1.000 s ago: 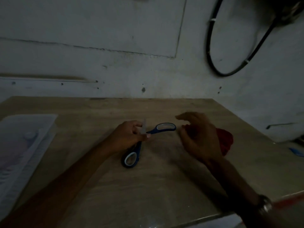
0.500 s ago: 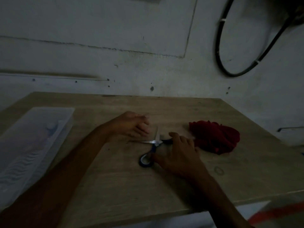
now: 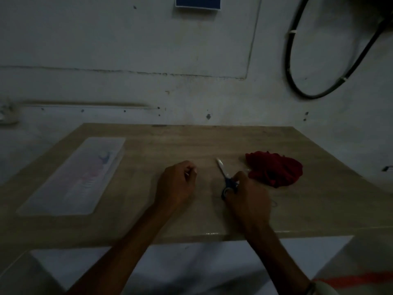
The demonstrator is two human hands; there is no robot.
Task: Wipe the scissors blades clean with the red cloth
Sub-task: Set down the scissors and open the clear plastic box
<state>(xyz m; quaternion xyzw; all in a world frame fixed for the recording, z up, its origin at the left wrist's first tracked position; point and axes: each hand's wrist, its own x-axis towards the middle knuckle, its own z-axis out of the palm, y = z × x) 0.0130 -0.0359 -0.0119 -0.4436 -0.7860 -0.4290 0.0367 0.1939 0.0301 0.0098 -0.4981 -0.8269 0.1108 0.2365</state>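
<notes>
The right hand gripped the blue handles of the scissors, fingers curled round them, the pale blades together and pointing away toward the wall. The left hand rested on the wooden table just left of the scissors, fingers curled loosely and holding nothing. The red cloth lay crumpled in a heap just right of the right hand, not touching the blades. Bare wood stretched between the hands and the table's near edge, and behind the blades to the far edge at the wall. A clear plastic box sat well to the left. A blue label hung on the wall; its writing was too dim to read.
</notes>
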